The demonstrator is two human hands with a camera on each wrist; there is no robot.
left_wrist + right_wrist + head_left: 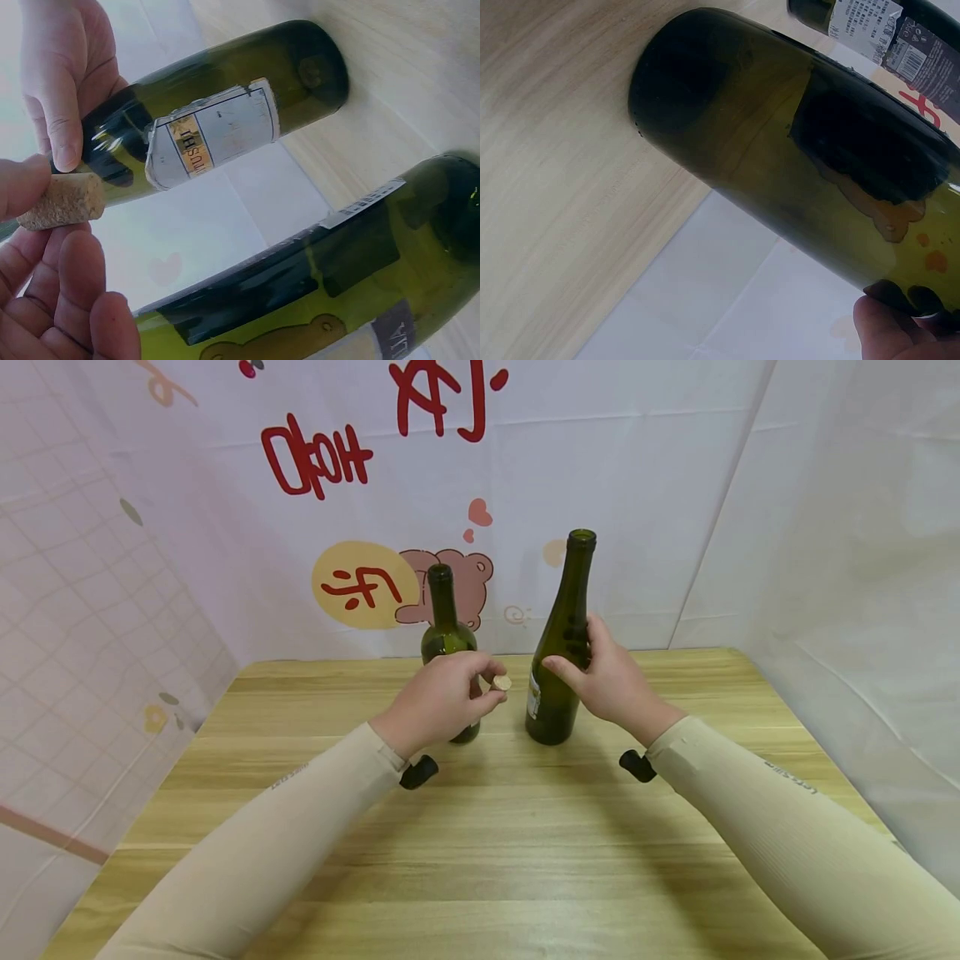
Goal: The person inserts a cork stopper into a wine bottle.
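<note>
My left hand (442,697) pinches a short cork (502,682) between thumb and fingers; the left wrist view shows the cork (64,201) lying across the fingertips, touching no bottle mouth. A green glass wine bottle (444,602) stands just behind that hand, which partly hides it. My right hand (615,681) grips a second, taller green wine bottle (572,577) around its body, thumb on the near side. This bottle's mouth (582,538) is uncorked, and its base appears to rest on the table. A worn white label (214,139) faces the left wrist camera.
The wooden table (480,860) ends at a white printed cloth backdrop (615,460) close behind the bottles. Cloth walls also stand at both sides. A black device (418,772) sits at the left wrist, and another black device (637,766) at the right wrist.
</note>
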